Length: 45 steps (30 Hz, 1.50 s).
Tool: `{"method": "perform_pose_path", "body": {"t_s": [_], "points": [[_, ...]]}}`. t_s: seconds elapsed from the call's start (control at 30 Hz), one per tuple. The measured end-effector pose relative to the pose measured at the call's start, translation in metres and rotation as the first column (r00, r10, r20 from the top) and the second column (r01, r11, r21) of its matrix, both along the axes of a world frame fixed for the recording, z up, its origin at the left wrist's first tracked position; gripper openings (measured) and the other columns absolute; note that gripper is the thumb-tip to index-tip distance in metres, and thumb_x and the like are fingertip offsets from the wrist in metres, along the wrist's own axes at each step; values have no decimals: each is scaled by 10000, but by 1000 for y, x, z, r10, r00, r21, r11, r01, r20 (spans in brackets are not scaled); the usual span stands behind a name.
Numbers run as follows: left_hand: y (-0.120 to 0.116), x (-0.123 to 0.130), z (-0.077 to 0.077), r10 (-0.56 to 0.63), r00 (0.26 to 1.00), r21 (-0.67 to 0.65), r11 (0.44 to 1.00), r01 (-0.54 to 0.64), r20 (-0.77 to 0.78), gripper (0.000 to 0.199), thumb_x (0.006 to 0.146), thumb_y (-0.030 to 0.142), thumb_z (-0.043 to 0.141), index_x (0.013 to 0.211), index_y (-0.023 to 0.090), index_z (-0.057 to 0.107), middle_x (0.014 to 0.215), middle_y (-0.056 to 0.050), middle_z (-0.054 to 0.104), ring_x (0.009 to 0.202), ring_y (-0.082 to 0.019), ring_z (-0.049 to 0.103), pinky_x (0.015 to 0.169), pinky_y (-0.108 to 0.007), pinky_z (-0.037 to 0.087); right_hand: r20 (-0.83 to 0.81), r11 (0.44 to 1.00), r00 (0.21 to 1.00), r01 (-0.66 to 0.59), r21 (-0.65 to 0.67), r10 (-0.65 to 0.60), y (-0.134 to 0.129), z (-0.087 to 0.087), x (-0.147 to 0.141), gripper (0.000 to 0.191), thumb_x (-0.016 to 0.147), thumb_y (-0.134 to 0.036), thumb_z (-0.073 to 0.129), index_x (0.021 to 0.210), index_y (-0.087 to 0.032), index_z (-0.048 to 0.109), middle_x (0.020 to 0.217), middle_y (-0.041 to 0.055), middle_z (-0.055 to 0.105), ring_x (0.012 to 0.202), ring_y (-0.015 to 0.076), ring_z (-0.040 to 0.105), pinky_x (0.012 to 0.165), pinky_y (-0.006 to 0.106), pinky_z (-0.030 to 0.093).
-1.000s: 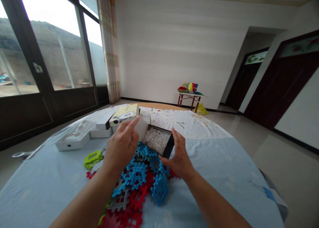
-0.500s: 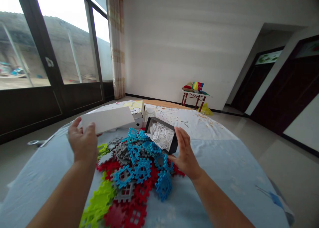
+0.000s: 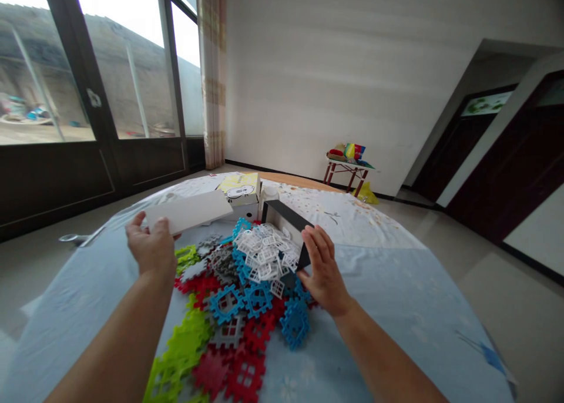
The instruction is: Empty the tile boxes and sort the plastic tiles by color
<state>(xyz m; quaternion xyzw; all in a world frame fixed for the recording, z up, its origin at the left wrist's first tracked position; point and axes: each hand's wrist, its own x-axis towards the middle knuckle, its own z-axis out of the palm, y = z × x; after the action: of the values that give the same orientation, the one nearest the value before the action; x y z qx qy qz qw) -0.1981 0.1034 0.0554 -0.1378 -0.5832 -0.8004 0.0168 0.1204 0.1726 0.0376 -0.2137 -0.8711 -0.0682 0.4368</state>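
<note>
My right hand point(image 3: 324, 268) grips the right end of a black box point(image 3: 291, 215), which is tipped on its side toward the left. Small white plastic window-like pieces point(image 3: 264, 250) have spilled from its mouth onto a heap of interlocking plastic tiles. Blue tiles point(image 3: 225, 303) lie under and around the white pieces, with red tiles point(image 3: 247, 376), grey tiles point(image 3: 228, 331) and lime-green tiles point(image 3: 183, 344) nearer to me. Held up at the left, a flat white lid-like rectangle point(image 3: 189, 210) is pinched between the thumb and fingers of my left hand point(image 3: 152, 241).
Behind the heap stand a yellow and white box point(image 3: 240, 188) and a whitish container point(image 3: 268, 194), partly hidden. A cloth with blue and white areas point(image 3: 374, 309) covers the round table. Against the far wall is a small table point(image 3: 348, 165) with colourful items.
The black box has tipped further left, and its white pieces have poured out onto the blue tiles. My left hand still holds the white rectangle. The view has shifted slightly.
</note>
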Motion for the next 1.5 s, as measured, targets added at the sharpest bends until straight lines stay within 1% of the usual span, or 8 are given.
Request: {"method": "perform_pose_path", "body": {"t_s": [0.33, 0.73, 0.87, 1.0, 1.13, 1.27, 1.37, 1.5], "points": [[-3, 8, 5, -29, 1000, -14, 999, 28, -12, 616, 731, 254, 584, 1289, 116, 362, 959, -52, 483, 730, -116, 509, 501, -209, 456, -15, 999, 999, 36, -16, -37, 1, 6, 9, 873, 705, -43, 554, 1413, -267, 94, 1420, 75, 259, 1340, 277, 161, 1060, 524, 278], [-2, 11, 11, -63, 998, 7, 998, 63, -26, 621, 742, 262, 573, 1301, 130, 335, 1015, -70, 490, 808, -143, 520, 528, -220, 468, -42, 998, 997, 62, 18, -61, 5, 11, 18, 889, 705, -62, 587, 1412, -267, 91, 1412, 89, 260, 1337, 294, 161, 1058, 542, 267], [-2, 17, 16, -98, 995, 15, 995, 99, -22, 626, 741, 262, 569, 1308, 143, 334, 1059, -83, 491, 837, -149, 525, 561, -231, 490, -65, 997, 995, 77, -31, -79, 9, 12, 22, 897, 686, -75, 614, 1406, -265, 115, 1402, 93, 270, 1334, 294, 166, 1063, 538, 256], [0, 28, 23, -183, 982, 53, 982, 181, 38, 608, 719, 255, 582, 1290, 189, 383, 1053, -72, 510, 799, -131, 527, 557, -219, 486, -192, 981, 975, 81, -176, -115, 12, 8, 22, 889, 677, -175, 659, 1399, -227, 142, 1386, 121, 266, 1310, 288, 222, 1064, 514, 255], [1, 49, 33, -401, 915, 92, 914, 396, 52, 559, 695, 234, 582, 1238, 239, 452, 888, -23, 556, 680, -104, 540, 536, -198, 473, -275, 944, 956, 5, -329, -102, 12, 6, 19, 904, 663, -280, 686, 1391, -224, 152, 1366, 131, 286, 1278, 280, 282, 1011, 483, 342], [-3, 75, 43, -592, 805, 60, 806, 589, 50, 595, 660, 250, 611, 1235, 201, 466, 785, -14, 567, 585, -91, 532, 491, -176, 440, -283, 899, 958, -92, -428, -37, 11, 8, 19, 920, 643, -316, 703, 1385, -237, 165, 1379, 124, 269, 1283, 270, 278, 984, 440, 383], [-7, 86, 45, -659, 752, -36, 751, 659, 24, 636, 646, 293, 629, 1246, 160, 466, 772, -27, 575, 547, -93, 515, 447, -177, 401, -247, 888, 969, -108, -448, -7, 9, 10, 21, 929, 628, -320, 715, 1382, -244, 176, 1383, 119, 270, 1286, 269, 275, 998, 441, 365], [-8, 89, 40, -709, 702, -217, 677, 704, 65, 642, 635, 346, 630, 1223, 125, 496, 703, -16, 564, 493, -91, 468, 416, -186, 342, -186, 910, 983, -82, -406, 5, 4, 13, 20, 927, 634, -294, 704, 1389, -247, 167, 1388, 118, 271, 1292, 278, 267, 1020, 465, 330]]}}
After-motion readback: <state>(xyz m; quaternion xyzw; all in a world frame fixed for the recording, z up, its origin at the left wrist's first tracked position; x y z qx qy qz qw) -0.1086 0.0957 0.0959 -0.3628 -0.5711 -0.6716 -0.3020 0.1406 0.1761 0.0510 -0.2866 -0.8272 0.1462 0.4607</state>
